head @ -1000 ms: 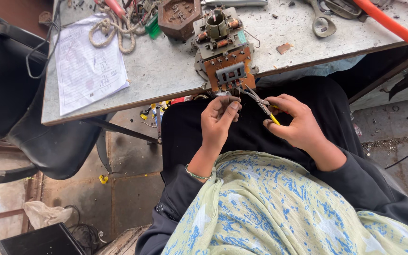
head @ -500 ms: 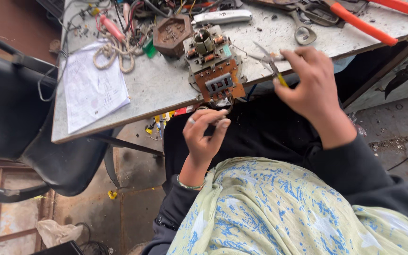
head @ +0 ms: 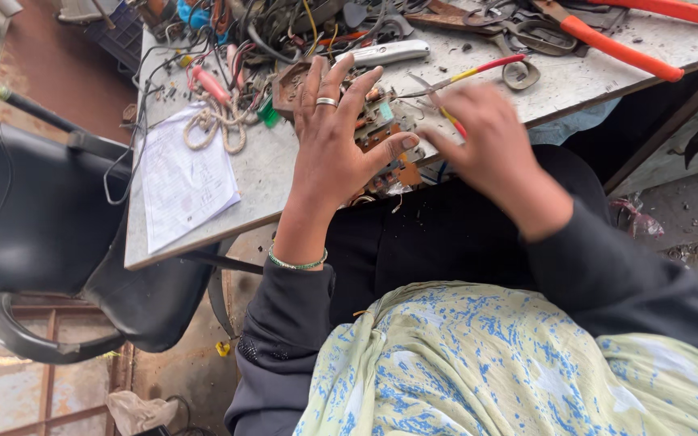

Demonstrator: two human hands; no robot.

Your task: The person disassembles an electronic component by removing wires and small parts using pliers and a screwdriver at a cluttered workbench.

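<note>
At frame centre, the left hand (head: 334,145) lay spread, fingers open, flat over the circuit board (head: 385,141) at the table (head: 268,173) edge. The right hand (head: 490,153), blurred, pinched pliers (head: 454,81) just beside it.

sheet (head: 181,184) | 1 white rectangular printed paper, faint dark text lines | lies flat left of cord coil (head: 216,129) | no packages, signs, screens

Circuit board (head: 389,153) on table (head: 268,173) edge under left hand (head: 337,145); paper (head: 181,182) left, pliers (head: 607,44) right.
</note>
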